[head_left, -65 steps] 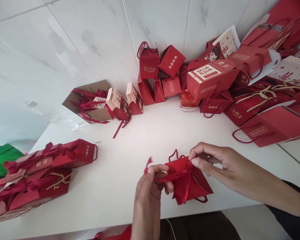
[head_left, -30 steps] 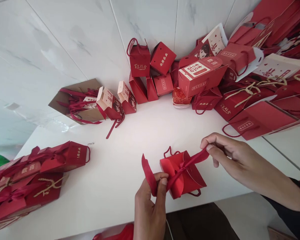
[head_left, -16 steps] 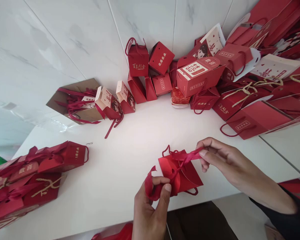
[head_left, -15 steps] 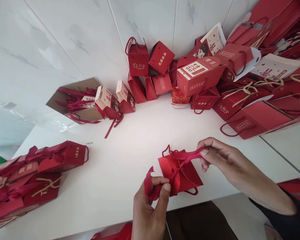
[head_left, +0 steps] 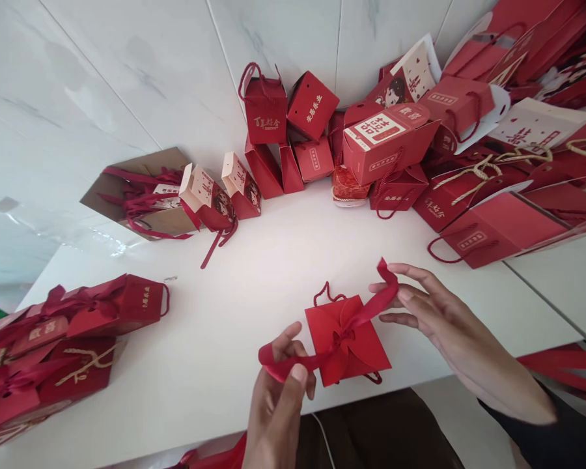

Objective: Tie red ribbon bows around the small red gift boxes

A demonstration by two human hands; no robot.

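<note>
A small red gift box (head_left: 322, 326) with curved, folded-in top flaps stands near the table's front edge, a cord handle on its far side. Over the middle of its top, a red ribbon (head_left: 376, 303) is knotted, its two tails pulled out to either side. My left hand (head_left: 280, 384) holds the left tail between thumb and fingers, left of the box. To the right, my right hand (head_left: 420, 306) has the other tail at its thumb and fingertips, the remaining fingers spread; the tail's end sticks up past them.
Ribbon-tied red boxes (head_left: 92, 332) stand at the left. A brown open carton (head_left: 168, 225) holds loose ribbons by the wall. Red and cream boxes (head_left: 266, 111) are stacked at the back, with more boxes and bags (head_left: 508, 228) piled at the right. A dark seat (head_left: 381, 430) lies below the table edge.
The ribbon tails are drawn out to both sides and the knot now lies close on the box top. My left hand has moved slightly left; my right hand's fingers have spread.
</note>
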